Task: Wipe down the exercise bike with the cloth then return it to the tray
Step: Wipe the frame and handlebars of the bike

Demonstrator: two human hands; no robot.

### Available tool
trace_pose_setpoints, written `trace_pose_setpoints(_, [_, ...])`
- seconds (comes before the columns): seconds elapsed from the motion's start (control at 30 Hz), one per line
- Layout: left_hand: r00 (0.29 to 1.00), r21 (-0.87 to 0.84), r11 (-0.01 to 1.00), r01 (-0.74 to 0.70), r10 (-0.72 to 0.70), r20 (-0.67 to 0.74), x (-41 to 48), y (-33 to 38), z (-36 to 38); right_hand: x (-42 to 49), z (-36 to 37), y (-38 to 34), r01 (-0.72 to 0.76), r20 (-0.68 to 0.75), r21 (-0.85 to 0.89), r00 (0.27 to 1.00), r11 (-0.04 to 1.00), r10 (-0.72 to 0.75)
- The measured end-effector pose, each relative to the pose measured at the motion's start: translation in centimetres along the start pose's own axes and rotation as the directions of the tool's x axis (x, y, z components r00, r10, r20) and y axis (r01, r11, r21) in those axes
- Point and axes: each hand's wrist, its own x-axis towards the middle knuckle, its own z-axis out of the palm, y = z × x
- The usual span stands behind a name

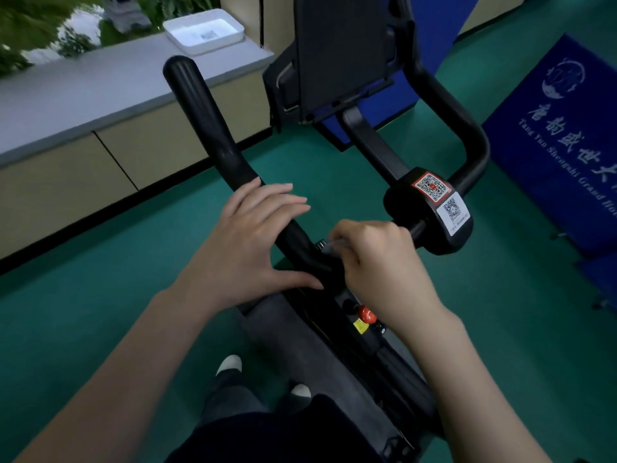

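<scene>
The black exercise bike (pixel 428 213) stands in front of me, its console and handlebars pointing away. My left hand (pixel 253 242) rests flat, fingers straight, on the left handlebar (pixel 203 118). My right hand (pixel 377 262) is curled over the short crossbar beside the centre hub. It grips what looks like a small grey cloth (pixel 334 245), of which only a sliver shows at the fingertips. The white tray (pixel 237 28) sits on the grey ledge at the back left, with a pale patch on its bottom.
A grey ledge (pixel 100 85) over beige cabinets runs along the left. A blue mat (pixel 561 135) with white lettering lies on the green floor at right. A red knob (pixel 366 314) sits on the bike frame below my right hand. My feet stand left of the frame.
</scene>
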Motion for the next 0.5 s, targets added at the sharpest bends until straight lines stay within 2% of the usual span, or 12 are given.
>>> trace_pose_setpoints(0.07, [1.0, 0.0, 1.0, -0.02, 0.02, 0.018, 0.0, -0.4, -0.1, 0.3, 0.6, -0.9, -0.074, -0.044, 0.044, 0.996, 0.996, 0.076])
trace_pose_setpoints(0.13, [0.999, -0.004, 0.999, -0.034, 0.034, 0.023, 0.0, -0.9, -0.2, 0.7, 1.0, -1.7, -0.167, -0.123, 0.184, 0.974, 0.969, 0.192])
trace_pose_setpoints(0.23, [0.999, 0.003, 0.999, -0.036, 0.036, 0.008, 0.1, -1.8, -0.4, 1.5, 1.4, -2.7, -0.284, -0.174, 0.401, 0.91, 0.871, 0.377])
trace_pose_setpoints(0.3, [0.999, 0.008, 0.999, -0.035, 0.035, 0.002, 0.3, -2.4, -0.7, 2.1, 1.7, -3.4, -0.306, -0.201, 0.503, 0.868, 0.808, 0.454])
trace_pose_setpoints(0.4, [0.999, -0.002, 0.999, -0.054, 0.054, 0.002, 0.6, -3.1, -1.0, 2.8, 1.9, -4.2, -0.271, -0.242, 0.587, 0.84, 0.763, 0.485])
trace_pose_setpoints(0.5, [0.997, -0.006, 0.997, -0.072, 0.072, -0.002, 0.7, -3.2, -0.9, 2.7, 1.8, -4.1, -0.22, -0.206, 0.591, 0.889, 0.776, 0.409])
